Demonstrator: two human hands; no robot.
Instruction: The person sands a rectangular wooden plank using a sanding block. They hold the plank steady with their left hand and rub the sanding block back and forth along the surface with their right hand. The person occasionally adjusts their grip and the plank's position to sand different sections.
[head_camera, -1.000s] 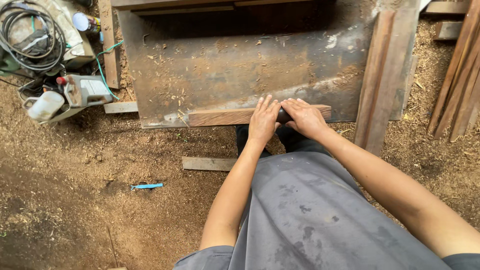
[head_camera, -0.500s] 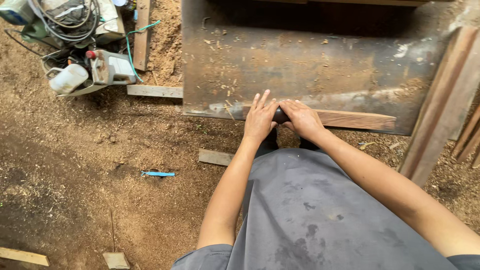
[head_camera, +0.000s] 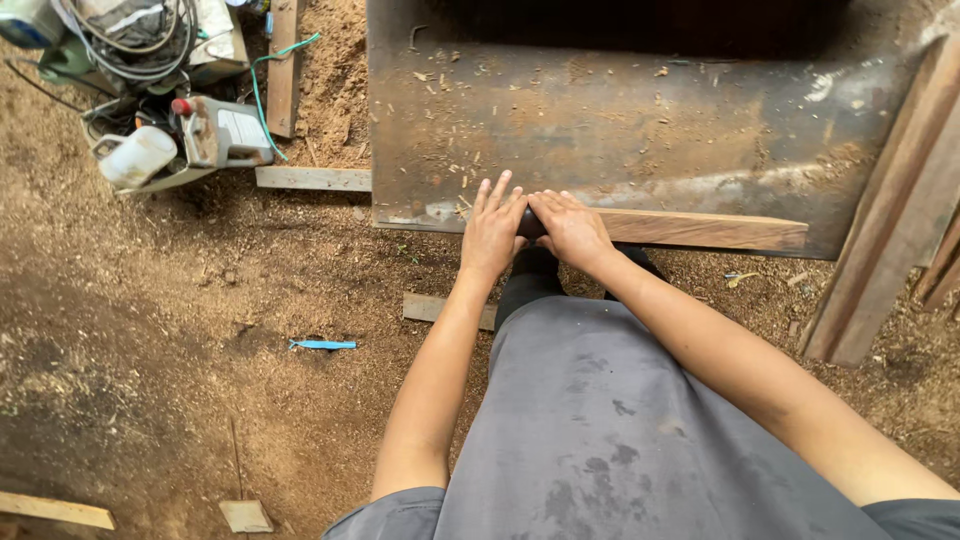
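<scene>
A dark, rusty metal machine table (head_camera: 640, 130) strewn with wood chips fills the upper middle. Along its near edge lies a long wooden plank (head_camera: 700, 230). My left hand (head_camera: 492, 232) rests flat, fingers spread, on the table's edge at the plank's left end. Pressed against it from the right, my right hand (head_camera: 570, 228) lies palm down on the plank. Both arms reach forward over my grey shorts (head_camera: 620, 430). Whether either hand grips the plank is hidden.
Sawdust covers the ground. At upper left sit a small engine with a white jug (head_camera: 140, 155) and coiled cables (head_camera: 130, 40). Wooden offcuts (head_camera: 312, 178) lie near it, a blue object (head_camera: 322, 345) on the ground, and brown boards (head_camera: 890, 230) lean at right.
The view has swung left, so the table and plank sit further right in frame. Both hands stay together at the plank's end on the table edge.
</scene>
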